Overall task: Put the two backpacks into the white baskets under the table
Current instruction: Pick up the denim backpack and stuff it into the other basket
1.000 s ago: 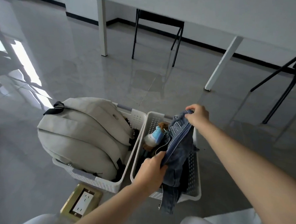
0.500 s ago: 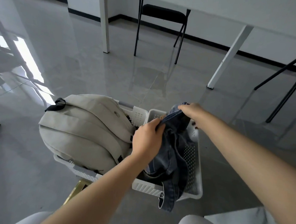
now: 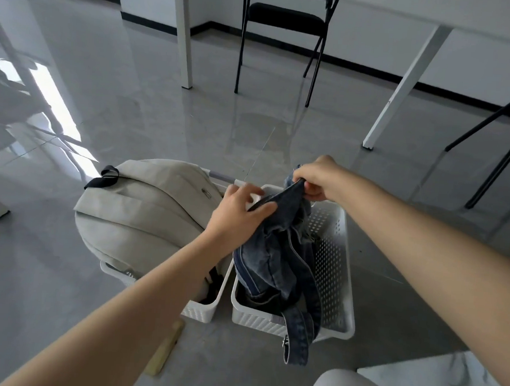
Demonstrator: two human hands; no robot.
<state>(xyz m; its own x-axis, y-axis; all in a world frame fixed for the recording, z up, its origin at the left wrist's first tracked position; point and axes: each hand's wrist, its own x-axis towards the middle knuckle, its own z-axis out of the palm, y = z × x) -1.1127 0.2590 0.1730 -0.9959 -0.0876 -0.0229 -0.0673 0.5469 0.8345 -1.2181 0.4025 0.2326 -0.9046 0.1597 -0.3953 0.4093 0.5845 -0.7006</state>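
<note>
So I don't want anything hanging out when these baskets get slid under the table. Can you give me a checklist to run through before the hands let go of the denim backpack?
1. Beige backpack in the left white basket: ok, though it bulges above the rim.
2. Denim backpack inside the right white basket: not ok, its top is held above the rim.
3. Denim strap tucked in: not ok, it hangs over the near wall.
4. Left hand and right hand gripping the denim: ok.
5. Baskets side by side on the floor: ok.
6. Room underneath the denim backpack: cannot tell.
</note>
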